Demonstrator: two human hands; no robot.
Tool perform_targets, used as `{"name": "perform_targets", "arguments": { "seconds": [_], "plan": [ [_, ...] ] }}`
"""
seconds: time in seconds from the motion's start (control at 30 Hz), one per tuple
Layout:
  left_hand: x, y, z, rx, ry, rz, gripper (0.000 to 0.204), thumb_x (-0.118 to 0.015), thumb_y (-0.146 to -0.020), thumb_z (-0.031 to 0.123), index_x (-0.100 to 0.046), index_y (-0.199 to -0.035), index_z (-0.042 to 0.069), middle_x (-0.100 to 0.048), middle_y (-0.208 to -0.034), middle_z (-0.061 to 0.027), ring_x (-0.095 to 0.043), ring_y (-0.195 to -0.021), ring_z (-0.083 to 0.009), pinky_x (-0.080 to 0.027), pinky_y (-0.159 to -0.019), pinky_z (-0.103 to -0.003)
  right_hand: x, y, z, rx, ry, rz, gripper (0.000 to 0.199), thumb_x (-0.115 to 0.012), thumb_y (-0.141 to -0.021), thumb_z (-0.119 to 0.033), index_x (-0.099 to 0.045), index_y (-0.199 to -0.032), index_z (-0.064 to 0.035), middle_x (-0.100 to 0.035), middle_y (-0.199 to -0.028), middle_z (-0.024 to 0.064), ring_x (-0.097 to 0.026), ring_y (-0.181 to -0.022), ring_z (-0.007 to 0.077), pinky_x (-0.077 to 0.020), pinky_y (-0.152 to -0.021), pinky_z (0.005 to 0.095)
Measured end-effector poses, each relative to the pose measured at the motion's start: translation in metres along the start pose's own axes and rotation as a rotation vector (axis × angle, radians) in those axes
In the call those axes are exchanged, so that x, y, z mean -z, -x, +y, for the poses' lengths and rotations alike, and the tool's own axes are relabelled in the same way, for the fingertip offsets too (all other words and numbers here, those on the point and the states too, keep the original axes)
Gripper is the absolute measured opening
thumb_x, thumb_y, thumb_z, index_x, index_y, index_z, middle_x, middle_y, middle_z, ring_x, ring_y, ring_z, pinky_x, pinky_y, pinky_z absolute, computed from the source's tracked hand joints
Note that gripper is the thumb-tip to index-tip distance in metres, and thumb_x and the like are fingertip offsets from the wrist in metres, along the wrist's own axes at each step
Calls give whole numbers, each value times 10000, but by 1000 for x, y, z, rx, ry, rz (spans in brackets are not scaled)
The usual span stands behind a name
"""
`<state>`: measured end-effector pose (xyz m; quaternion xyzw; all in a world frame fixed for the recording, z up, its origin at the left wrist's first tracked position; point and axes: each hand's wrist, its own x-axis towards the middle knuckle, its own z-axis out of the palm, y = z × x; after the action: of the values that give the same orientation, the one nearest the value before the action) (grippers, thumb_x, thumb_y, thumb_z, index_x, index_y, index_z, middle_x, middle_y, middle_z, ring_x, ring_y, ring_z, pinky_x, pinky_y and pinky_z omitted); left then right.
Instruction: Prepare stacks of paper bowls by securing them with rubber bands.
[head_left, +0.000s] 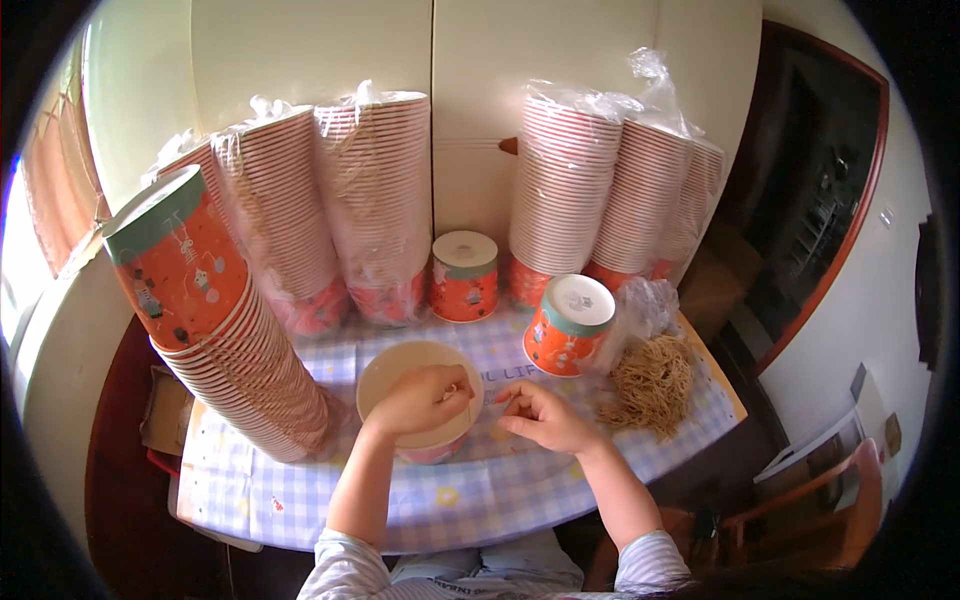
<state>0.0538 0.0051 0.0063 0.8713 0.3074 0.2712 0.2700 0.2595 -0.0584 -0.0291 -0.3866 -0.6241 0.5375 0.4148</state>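
Left hand (425, 397) is resting over the rim of the open paper cup (385, 375) on the counter (300, 500), grip pinched together on a thin string; the cup is lying directly beneath it. Right hand (540, 415) is sitting just beside the cup's right rim, fingers curled nearly together, contents unclear. The string bundle (650, 385) is lying farther right.

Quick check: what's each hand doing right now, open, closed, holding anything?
Left hand: fingers curled in a closed grip over the open paper cup; what it pinches cannot be told.
Right hand: fingers curled beside the cup; contents cannot be told.
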Motion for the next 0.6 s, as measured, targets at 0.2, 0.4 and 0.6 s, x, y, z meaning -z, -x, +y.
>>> {"name": "perform_targets", "arguments": {
  "seconds": [0.2, 0.4, 0.6],
  "plan": [
    [7, 6, -4, 87, 702, -128, 175, -436, -800, 159, -535, -754, 22, -607, -805, -86, -570, -754, -172, -417, -728, -288, 7, -23, -48, 41, 336, -195, 254, -589, -801, -51, -487, -1034, -43, -566, -833, -2, -506, -737, 45, -416, -623, 192],
    [11, 8, 1, 130, 878, -248, 189, -462, -855, 197, -484, -766, 32, -559, -750, -29, -536, -731, -104, -405, -676, -226, 10, -33, -70, 17, 531, -380, 218, -621, -781, -78, -533, -977, -40, -588, -856, 1, -520, -727, 38, -426, -610, 192],
    [-2, 3, -5, 191, 876, -148, 126, -577, -817, 141, -550, -824, 18, -564, -776, -3, -511, -731, -71, -415, -666, -212, 16, -33, -51, 210, 213, -279, 152, -568, -819, -52, -538, -965, -26, -591, -855, 19, -525, -706, 51, -435, -592, 199]
  ]
}}
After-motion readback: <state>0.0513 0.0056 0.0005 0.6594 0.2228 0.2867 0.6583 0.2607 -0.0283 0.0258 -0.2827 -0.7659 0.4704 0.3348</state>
